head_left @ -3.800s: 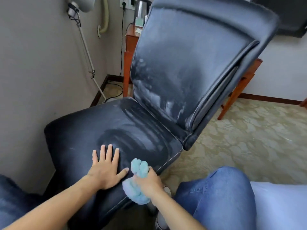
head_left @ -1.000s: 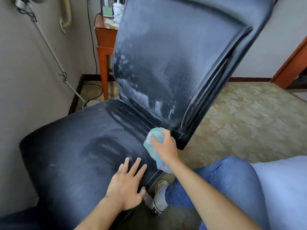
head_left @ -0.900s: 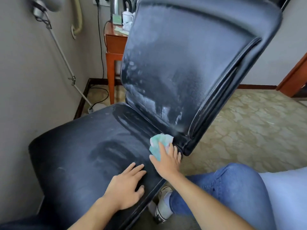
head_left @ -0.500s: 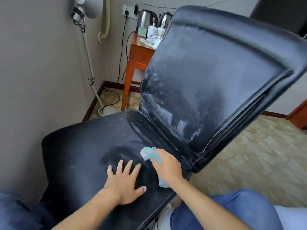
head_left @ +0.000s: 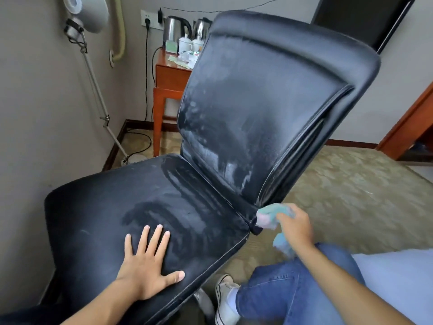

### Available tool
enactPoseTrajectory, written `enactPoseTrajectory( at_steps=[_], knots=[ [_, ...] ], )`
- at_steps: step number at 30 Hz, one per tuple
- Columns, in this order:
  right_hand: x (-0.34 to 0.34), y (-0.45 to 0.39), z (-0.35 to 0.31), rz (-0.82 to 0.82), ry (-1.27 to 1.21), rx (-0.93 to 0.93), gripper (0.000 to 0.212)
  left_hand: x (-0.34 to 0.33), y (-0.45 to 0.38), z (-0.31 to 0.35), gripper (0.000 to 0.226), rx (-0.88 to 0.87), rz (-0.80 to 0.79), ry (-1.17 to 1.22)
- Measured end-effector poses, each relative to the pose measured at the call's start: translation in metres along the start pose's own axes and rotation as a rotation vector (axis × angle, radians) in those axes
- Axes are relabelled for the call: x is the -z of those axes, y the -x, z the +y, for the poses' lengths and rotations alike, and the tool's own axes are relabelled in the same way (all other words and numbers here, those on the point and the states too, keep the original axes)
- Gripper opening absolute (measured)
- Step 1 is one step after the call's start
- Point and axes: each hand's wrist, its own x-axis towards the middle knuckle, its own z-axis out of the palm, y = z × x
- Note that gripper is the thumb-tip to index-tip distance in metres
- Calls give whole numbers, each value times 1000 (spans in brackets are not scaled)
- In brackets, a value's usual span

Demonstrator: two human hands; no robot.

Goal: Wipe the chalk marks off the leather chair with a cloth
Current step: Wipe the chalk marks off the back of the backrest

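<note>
One chair, one cloth, two hands; small clutter behind.

Counted: one black leather chair [head_left: 246, 118], chalk-smeared on seat and back. One bunched blue-green cloth [head_left: 269, 218]. Two hands: left hand [head_left: 150, 266] and right hand [head_left: 296, 227]. One wooden side table [head_left: 168, 80], its tabletop carrying two metal kettles [head_left: 175, 29], two white lidded cups [head_left: 185, 44] and some papers or packets, number unclear. One floor lamp [head_left: 93, 73]. One wall socket [head_left: 146, 18]. One white sneaker [head_left: 223, 299] showing.

Left hand [head_left: 147, 266] flat, right hand [head_left: 296, 227] clenched
</note>
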Motion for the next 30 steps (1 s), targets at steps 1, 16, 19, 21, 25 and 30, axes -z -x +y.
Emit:
enactPoseTrajectory(
  at_steps=[1, 16, 19, 21, 25, 30],
  knots=[
    [14, -2, -5, 54, -77, -11, 22, 4, 2, -2, 130, 13, -20, -7],
    [67, 45, -56, -138, -906, -62, 34, 48, 45, 15, 81, 92, -62, 19],
    [68, 70, -51, -144, -883, -13, 29, 91, 50, 60, 76, -65, 94, 388],
    [70, 89, -52, -146, -852, 34, 25, 127, 59, 94, 67, -154, 249, 632],
    [71, 130, -55, -176, -651, 140, 7, 196, 93, 146, 55, -365, 448, 976],
    [72, 177, -65, -228, -538, 248, 13, 240, 133, 175, 72, -517, 641, 913]
  ],
)
